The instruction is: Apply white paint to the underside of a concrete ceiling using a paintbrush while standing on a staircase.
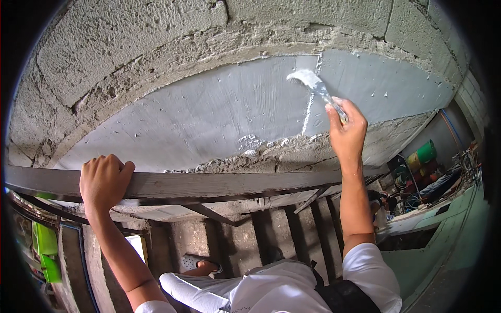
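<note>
My right hand (pixel 348 128) is closed around the handle of a putty knife (pixel 324 94). White putty (pixel 307 78) coats the blade, which is at the smooth grey wall panel (pixel 209 109) beside a rough white seam (pixel 309 112); whether it touches the wall I cannot tell. At the left, my left hand (pixel 106 182) is wrapped over the dark handrail (pixel 235 185) running across below the panel. Lumps of white putty (pixel 250 143) stick to the panel's lower edge.
Bare concrete blocks (pixel 146 36) surround the panel. Below the rail, concrete steps (pixel 242 242) descend, and my foot in a grey clog (pixel 195 262) stands on one. Green plastic containers (pixel 46 245) are at the lower left. A green drum (pixel 425 151) and clutter lie at the right.
</note>
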